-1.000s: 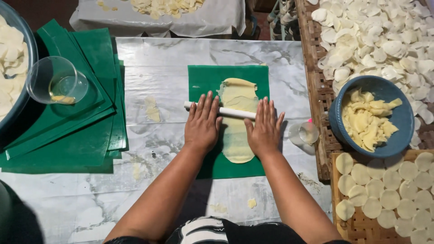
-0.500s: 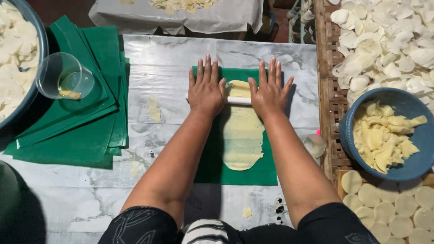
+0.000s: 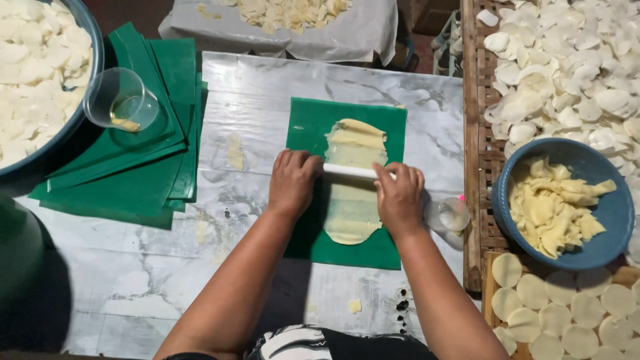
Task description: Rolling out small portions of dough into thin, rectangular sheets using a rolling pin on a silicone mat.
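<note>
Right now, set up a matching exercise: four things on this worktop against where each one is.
Things:
1. rolling pin
2. plastic cup
3. blue bowl
4. dough strip

Places:
A. on the stacked green sheets, far left
B. on the single green mat at centre
C. under both hands, across the dough
D. right side, holding yellow dough scraps

Pairs: 1-C, 2-A, 3-D, 4-B

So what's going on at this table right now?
A person is rolling a strip of pale dough flat on a green sheet with a thin white rolling pin. The left hand and right hand press on its two ends, about midway along the strip. A blue bowl of dough scraps sits at the right.
</note>
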